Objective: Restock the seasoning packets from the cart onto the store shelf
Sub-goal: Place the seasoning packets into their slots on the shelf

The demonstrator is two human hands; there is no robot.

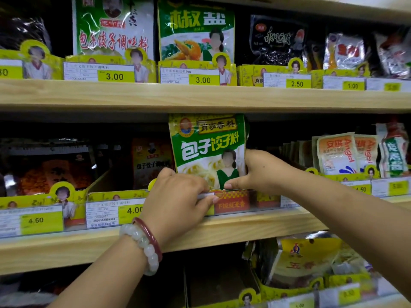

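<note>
A green and white seasoning packet [206,147] stands upright in a slot at the front of the middle wooden shelf [222,227], its top reaching the shelf above. My right hand [260,172] grips the packet's lower right edge, thumb across the front and fingers behind. My left hand [178,196], with two bracelets on the wrist, rests with curled fingers over the clear price rail at the packet's lower left corner. Whether it pinches the packet is hidden. No cart is in view.
The upper shelf [200,96] holds more green packets [195,32] and dark ones behind yellow price tags. Orange packets [151,161] sit left of the slot, white Angel packets [338,154] to the right. A lower shelf holds yellow bags [307,261].
</note>
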